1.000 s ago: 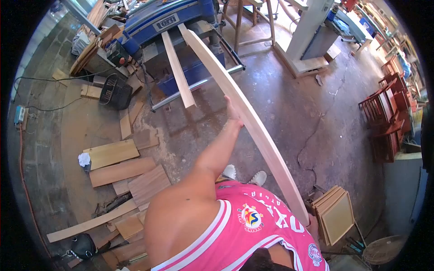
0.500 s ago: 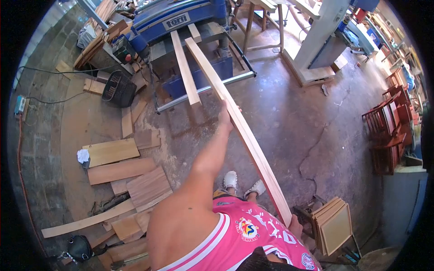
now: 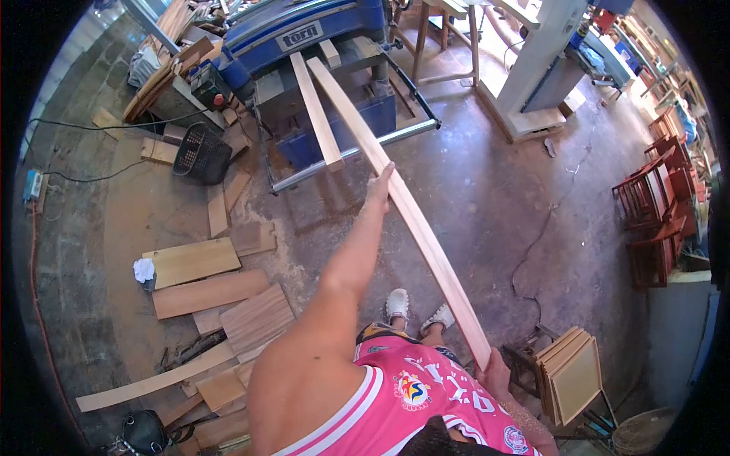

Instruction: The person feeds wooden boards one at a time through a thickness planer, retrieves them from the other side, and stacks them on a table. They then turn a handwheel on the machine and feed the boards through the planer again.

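Observation:
A long pale wooden board slants from near my waist up to the blue thickness planer. Partway along it, my left hand grips the board, with the thumb on top. My right hand is wrapped around the near end, beside my pink jersey. The board's far end rests over the planer's bed, close beside another wooden strip that sticks out of the machine. A short wood end also shows at the planer opening.
Wood offcuts litter the floor at left, near a black plastic basket. Stacked framed panels stand at lower right. Reddish wooden chairs line the right side. A metal bar crosses the planer's front.
The board has turned to show more of its broad face, and its far end has come closer to the strip in the planer. Both hands keep their hold.

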A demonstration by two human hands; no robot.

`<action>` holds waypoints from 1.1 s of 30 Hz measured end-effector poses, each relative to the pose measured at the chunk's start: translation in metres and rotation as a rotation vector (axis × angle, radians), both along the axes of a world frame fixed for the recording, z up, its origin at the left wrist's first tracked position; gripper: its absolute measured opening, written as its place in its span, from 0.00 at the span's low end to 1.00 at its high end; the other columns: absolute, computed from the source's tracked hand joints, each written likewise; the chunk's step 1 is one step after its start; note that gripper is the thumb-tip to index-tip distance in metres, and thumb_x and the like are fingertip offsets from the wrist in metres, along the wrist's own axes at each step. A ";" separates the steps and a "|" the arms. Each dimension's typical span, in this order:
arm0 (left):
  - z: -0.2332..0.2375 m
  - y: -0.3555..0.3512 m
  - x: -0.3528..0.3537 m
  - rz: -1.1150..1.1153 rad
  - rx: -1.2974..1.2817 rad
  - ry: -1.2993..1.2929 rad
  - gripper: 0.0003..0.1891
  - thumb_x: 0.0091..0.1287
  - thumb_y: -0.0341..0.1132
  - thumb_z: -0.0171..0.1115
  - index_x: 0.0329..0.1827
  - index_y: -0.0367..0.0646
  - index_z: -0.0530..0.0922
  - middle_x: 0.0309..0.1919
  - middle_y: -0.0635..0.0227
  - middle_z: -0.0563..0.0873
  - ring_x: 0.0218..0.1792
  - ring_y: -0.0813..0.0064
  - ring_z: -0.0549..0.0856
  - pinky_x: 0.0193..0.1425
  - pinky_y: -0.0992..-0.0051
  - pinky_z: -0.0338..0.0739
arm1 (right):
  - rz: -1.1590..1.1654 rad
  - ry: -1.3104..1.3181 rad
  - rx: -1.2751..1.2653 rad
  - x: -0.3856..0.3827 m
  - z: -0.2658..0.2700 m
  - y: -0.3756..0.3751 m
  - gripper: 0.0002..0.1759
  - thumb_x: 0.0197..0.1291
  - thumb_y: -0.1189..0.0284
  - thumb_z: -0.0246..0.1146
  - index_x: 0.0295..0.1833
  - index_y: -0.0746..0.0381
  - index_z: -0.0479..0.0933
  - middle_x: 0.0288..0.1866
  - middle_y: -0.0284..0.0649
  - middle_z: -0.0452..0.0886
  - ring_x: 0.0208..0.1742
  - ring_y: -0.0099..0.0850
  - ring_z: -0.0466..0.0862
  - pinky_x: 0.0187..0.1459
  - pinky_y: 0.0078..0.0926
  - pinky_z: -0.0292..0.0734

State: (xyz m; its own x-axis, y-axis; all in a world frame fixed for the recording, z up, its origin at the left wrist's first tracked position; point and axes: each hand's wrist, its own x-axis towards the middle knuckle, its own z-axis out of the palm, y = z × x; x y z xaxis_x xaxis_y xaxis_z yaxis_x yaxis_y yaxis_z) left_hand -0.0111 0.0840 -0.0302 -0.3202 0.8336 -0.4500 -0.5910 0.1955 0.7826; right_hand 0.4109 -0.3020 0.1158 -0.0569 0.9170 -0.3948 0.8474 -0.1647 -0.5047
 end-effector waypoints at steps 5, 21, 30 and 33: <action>0.055 -0.059 0.047 0.014 -0.025 0.211 0.46 0.55 0.41 0.76 0.71 0.40 0.55 0.57 0.53 0.76 0.57 0.60 0.78 0.61 0.62 0.75 | 0.045 -0.040 -0.102 -0.045 0.015 0.035 0.34 0.50 0.69 0.69 0.63 0.59 0.65 0.49 0.52 0.79 0.51 0.54 0.80 0.50 0.48 0.76; 0.056 -0.048 0.005 0.124 0.002 0.565 0.44 0.48 0.30 0.75 0.69 0.36 0.61 0.52 0.52 0.80 0.52 0.59 0.81 0.58 0.64 0.76 | 0.114 0.500 -0.262 -0.135 -0.067 0.126 0.22 0.72 0.56 0.51 0.45 0.66 0.77 0.37 0.44 0.81 0.41 0.31 0.80 0.44 0.33 0.74; 0.086 -0.074 0.023 -0.278 -0.107 1.580 0.48 0.56 0.39 0.65 0.77 0.33 0.48 0.75 0.36 0.44 0.77 0.41 0.46 0.79 0.49 0.40 | 0.096 0.463 -0.177 -0.167 -0.059 0.159 0.28 0.69 0.50 0.54 0.42 0.69 0.79 0.38 0.52 0.82 0.40 0.42 0.82 0.45 0.39 0.74; 0.084 -0.064 0.018 -0.316 -0.137 1.673 0.44 0.56 0.36 0.60 0.76 0.32 0.52 0.76 0.38 0.46 0.77 0.42 0.45 0.79 0.50 0.39 | 0.127 0.470 -0.182 -0.169 -0.062 0.165 0.30 0.69 0.48 0.53 0.43 0.69 0.79 0.40 0.54 0.82 0.43 0.44 0.82 0.46 0.40 0.74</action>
State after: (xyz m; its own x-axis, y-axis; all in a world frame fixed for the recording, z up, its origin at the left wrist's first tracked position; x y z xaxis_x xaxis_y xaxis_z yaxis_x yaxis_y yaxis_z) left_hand 0.0071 0.0204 0.0536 -0.3243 0.9393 0.1116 0.8675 0.2483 0.4310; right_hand 0.2422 -0.1371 0.0542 -0.3729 0.8102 -0.4522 0.5556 -0.1954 -0.8082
